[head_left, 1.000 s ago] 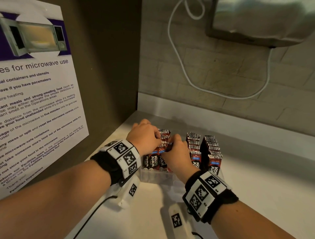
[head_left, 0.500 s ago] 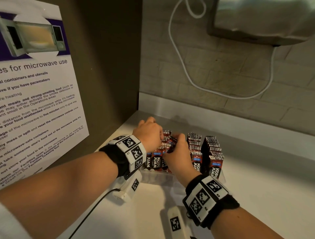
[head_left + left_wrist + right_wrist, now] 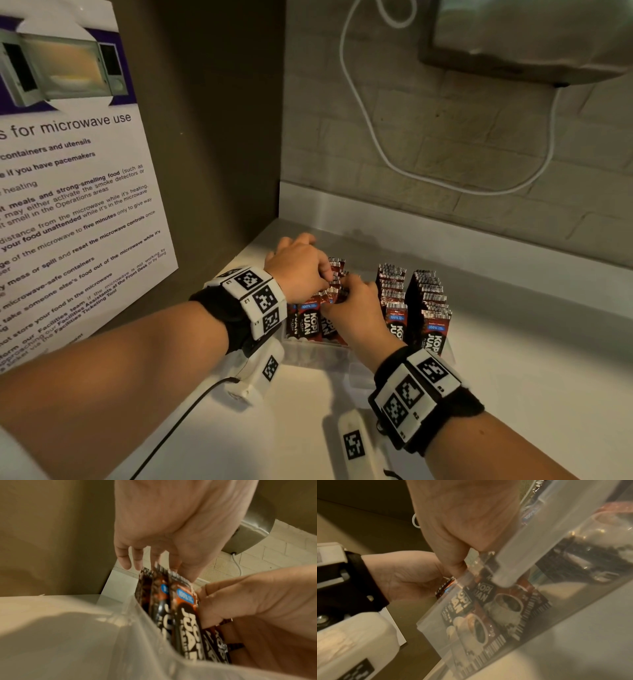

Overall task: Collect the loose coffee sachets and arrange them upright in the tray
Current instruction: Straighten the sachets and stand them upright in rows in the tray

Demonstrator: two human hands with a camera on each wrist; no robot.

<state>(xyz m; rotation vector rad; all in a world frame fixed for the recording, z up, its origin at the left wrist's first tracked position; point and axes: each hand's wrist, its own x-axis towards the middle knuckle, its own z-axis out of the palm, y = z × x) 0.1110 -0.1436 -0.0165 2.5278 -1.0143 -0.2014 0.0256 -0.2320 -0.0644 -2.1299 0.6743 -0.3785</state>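
Note:
Dark red coffee sachets (image 3: 432,310) stand upright in three rows in a clear plastic tray (image 3: 308,358) on the white counter. Both hands work on the left row (image 3: 306,323). My left hand (image 3: 325,278) reaches down from above; in the left wrist view its thumb and fingers (image 3: 171,572) pinch the sachet tops (image 3: 181,601). My right hand (image 3: 342,293) grips the front of the same row, its thumb (image 3: 223,596) pressed against the nearest sachet. The right wrist view shows that right hand (image 3: 467,561) at the tray wall (image 3: 539,545), with sachets (image 3: 501,605) visible through the plastic.
A brown side wall with a microwave-rules poster (image 3: 68,205) stands close on the left. A brick back wall carries a white cable (image 3: 376,144) and a steel fixture (image 3: 531,34) overhead. White counter (image 3: 531,359) extends to the right of the tray.
Both hands have stayed on the left row of sachets. The left hand has shifted a little to the right over the sachet tops, closer to the right hand.

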